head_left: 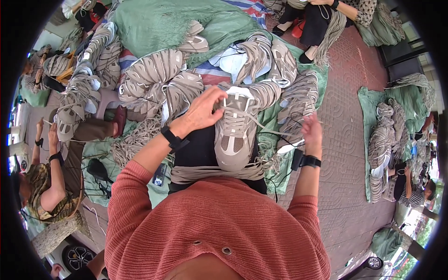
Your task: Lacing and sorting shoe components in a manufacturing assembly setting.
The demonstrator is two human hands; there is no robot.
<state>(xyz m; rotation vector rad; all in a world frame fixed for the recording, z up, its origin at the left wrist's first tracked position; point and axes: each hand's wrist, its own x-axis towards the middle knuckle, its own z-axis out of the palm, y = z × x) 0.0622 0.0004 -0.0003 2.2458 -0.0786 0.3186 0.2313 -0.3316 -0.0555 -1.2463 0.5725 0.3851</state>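
Observation:
A grey-beige sneaker (234,135) rests on my lap, toe toward me, with flat laces crossing its front. My left hand (205,109) is at the upper left of the shoe, its curled thumb and forefinger gripping the edge beside the tongue. A flat shoelace (266,129) runs from the eyelets out to the right. Off to the right of the shoe, my raised right hand (311,130) has its fingers pinched together on the lace's far part; the exact grip is small and partly hidden. A bundle of laces (217,174) lies across my lap.
Stacked sneakers (154,74) lie ahead on green sheeting (158,23), with more shoes (298,100) at the right. A co-worker's hands (51,135) handle a shoe at the left; another person (322,18) sits at the top right. Patterned paving (350,116) extends right.

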